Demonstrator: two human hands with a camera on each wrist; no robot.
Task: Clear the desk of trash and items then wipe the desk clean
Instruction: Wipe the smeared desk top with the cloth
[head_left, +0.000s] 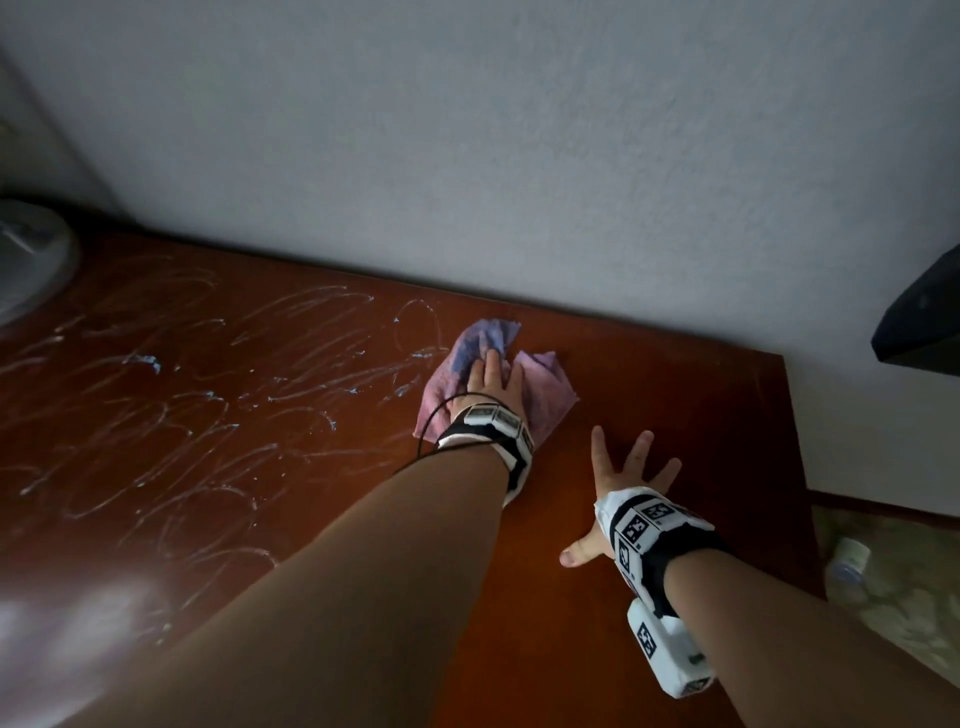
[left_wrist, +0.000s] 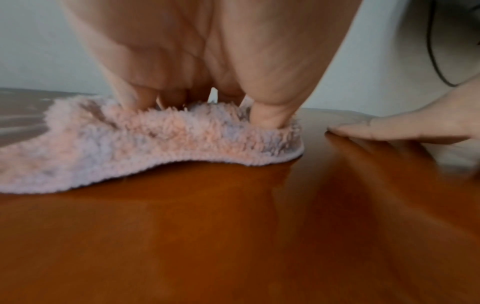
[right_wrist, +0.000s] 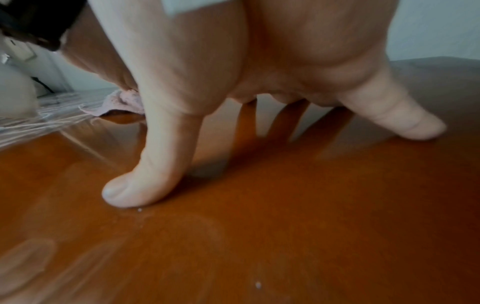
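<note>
Both hands flat: my left hand (head_left: 491, 382) pressed cloth (head_left: 540, 387), right hand (head_left: 621, 480) splayed beside it on desk (head_left: 649, 364); cloth could bunch, leaving streaks.

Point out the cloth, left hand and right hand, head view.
cloth (head_left: 545, 384), head view, bare pink part right of the hand.
left hand (head_left: 491, 382), head view, back of hand.
right hand (head_left: 621, 480), head view, back of hand.

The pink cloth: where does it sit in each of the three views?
Head: pink cloth centre, under the left hand.
Left wrist: left and centre, fingers pressing into it.
Right wrist: small patch at left, behind the thumb.
Shared landmark: the desk meeting the wall.
</note>
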